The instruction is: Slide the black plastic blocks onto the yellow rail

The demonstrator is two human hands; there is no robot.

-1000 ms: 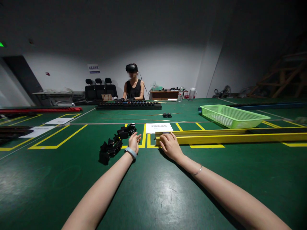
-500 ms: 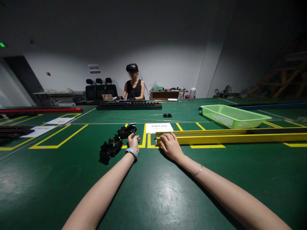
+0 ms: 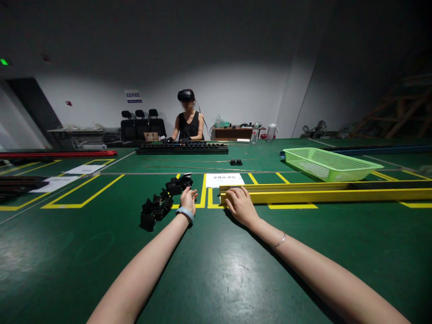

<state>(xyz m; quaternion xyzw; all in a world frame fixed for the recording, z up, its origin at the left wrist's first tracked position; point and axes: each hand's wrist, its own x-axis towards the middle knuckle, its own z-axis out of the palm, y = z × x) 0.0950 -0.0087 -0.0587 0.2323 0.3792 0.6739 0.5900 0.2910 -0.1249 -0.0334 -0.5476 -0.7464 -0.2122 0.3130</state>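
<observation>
Across the right half of the green table [image 3: 216, 252] lies a long yellow rail [image 3: 324, 195], its near end under the right hand [image 3: 240, 204], whose fingers are bent over the end of the channel; whether they truly grip it, I cannot tell. Just left of that, the left hand [image 3: 189, 200] is open, palm partly turned up and fingers loosely curled, beside a curved string of black modules [image 3: 157, 204]; the view is poor there, but the fingertips may be touching the nearest piece. Behind the rail's end sits a white printed sheet [image 3: 224, 180], with yellow tape lines [image 3: 83, 204] marked on the table. Farther back are two small black pieces [image 3: 236, 162] near thin rods [image 3: 202, 168], and a green basket [image 3: 332, 164] stands behind the rail on the right. Beyond them, a person in a black headset [image 3: 186, 95] works with gloved hands at a long black rail [image 3: 182, 149]. A red rail [image 3: 67, 154] lies at the far left.
</observation>
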